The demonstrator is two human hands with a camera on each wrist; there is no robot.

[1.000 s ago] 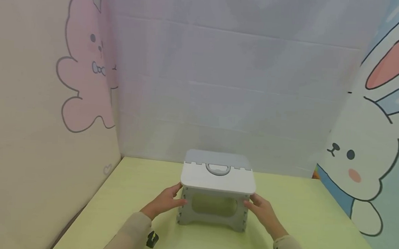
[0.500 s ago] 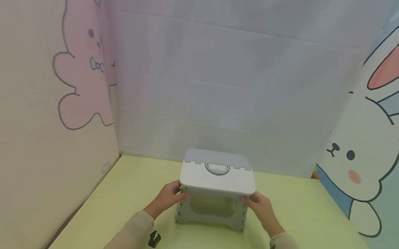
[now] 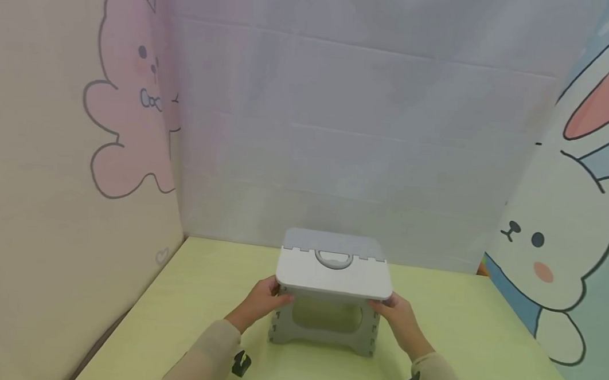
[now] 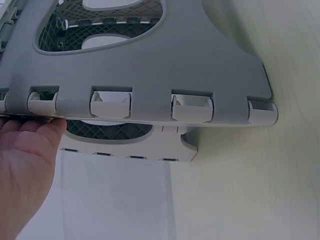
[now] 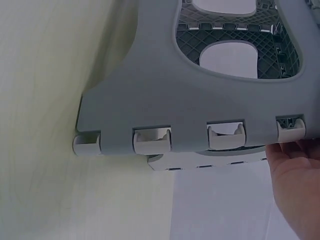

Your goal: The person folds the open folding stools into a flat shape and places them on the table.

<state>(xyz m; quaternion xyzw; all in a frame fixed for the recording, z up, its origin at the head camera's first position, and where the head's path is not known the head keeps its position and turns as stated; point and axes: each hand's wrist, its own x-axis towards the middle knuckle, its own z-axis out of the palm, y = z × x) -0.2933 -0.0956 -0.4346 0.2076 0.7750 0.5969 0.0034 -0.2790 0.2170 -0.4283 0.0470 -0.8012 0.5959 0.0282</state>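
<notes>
Stool (image 3: 333, 279) of smooth matt plastic, tabletop (image 3: 463, 319) with faint wood-like grain

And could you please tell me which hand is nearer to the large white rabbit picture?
Right. The right hand is at the right side of the stool, toward the white rabbit picture; the left hand is at its opposite side, farther away.

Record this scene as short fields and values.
Object: stool, white on top, grey in front
Pose: upright on the pale yellow table
Handle: curved grey handle set in its top
Left grip: holds the stool's left side, thumb on the front
Right grip: holds its right side, thumb on the front
Right wall: cartoon rabbit
</notes>
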